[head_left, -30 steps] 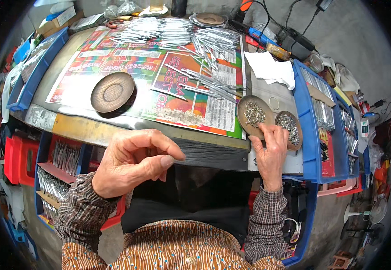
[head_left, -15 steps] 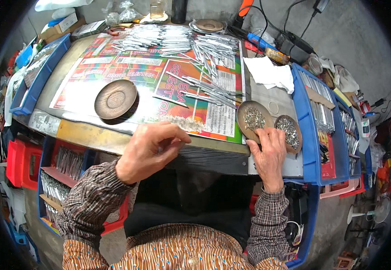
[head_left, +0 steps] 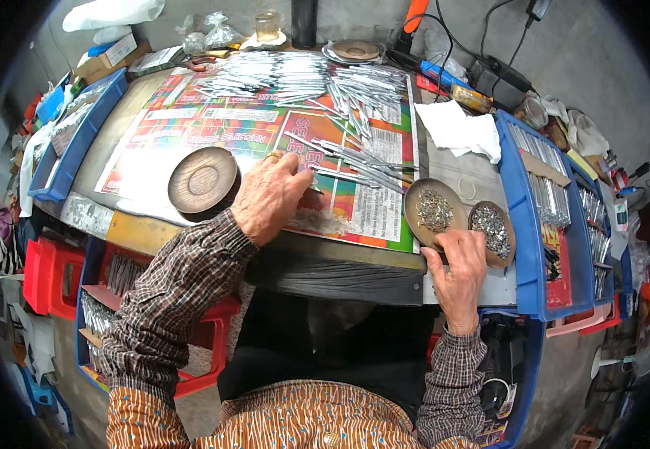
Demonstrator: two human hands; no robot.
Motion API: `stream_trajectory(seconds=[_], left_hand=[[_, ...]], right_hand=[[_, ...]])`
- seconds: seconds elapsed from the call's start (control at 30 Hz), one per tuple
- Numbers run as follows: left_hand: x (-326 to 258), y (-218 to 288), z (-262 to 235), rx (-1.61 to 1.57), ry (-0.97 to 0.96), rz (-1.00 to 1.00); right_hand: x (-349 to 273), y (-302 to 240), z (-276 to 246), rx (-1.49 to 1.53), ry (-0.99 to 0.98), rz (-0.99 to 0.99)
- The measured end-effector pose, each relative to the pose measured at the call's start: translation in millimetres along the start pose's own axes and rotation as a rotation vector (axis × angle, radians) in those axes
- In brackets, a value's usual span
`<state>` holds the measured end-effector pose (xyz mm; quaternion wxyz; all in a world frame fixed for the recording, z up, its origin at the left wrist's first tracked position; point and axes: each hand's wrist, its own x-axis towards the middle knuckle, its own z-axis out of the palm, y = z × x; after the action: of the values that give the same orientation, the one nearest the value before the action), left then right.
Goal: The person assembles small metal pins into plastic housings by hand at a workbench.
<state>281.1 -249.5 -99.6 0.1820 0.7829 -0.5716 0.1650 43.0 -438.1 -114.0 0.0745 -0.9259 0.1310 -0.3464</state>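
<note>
My left hand (head_left: 271, 193) reaches over the printed sheet with its fingers closed. It pinches a slender silver rod, whose tip shows beyond the fingertips while the hand hides the rest. Beside it is an empty round brown wooden dish (head_left: 203, 179). At the near rim of a shallow brown dish (head_left: 452, 196) holding small metal bits (head_left: 434, 210), my right hand (head_left: 460, 275) has its thumb and fingers bent together; whatever is between them is hidden. A second small dish of silvery bits (head_left: 490, 230) touches its right side. Several loose silver rods (head_left: 359, 163) lie ahead of my hands.
A large pile of silver rods (head_left: 295, 75) covers the table's far side. Blue trays stand on the left (head_left: 78, 142) and right (head_left: 516, 224). White cloth (head_left: 458, 129) and a rubber band (head_left: 466, 188) lie near the dishes. Pale dust (head_left: 321, 221) is by the near edge.
My left hand has moved forward and right, over the single rod that lay bare before. My right hand stays by the dish rim. The whole view has shifted slightly.
</note>
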Motion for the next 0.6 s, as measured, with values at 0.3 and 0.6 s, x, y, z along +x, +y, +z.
stream_trajectory(seconds=[0.3, 0.6], left_hand=[[-2.7, -7.4, 16.0, 0.061, 0.018, 0.042], [-8.7, -2.1, 6.8, -0.175, 0.157, 0.024]], right_hand=[[-2.0, -1.0, -1.3, 0.041, 0.027, 0.031], [-0.4, -1.0, -1.9, 0.099, 0.022, 0.021]])
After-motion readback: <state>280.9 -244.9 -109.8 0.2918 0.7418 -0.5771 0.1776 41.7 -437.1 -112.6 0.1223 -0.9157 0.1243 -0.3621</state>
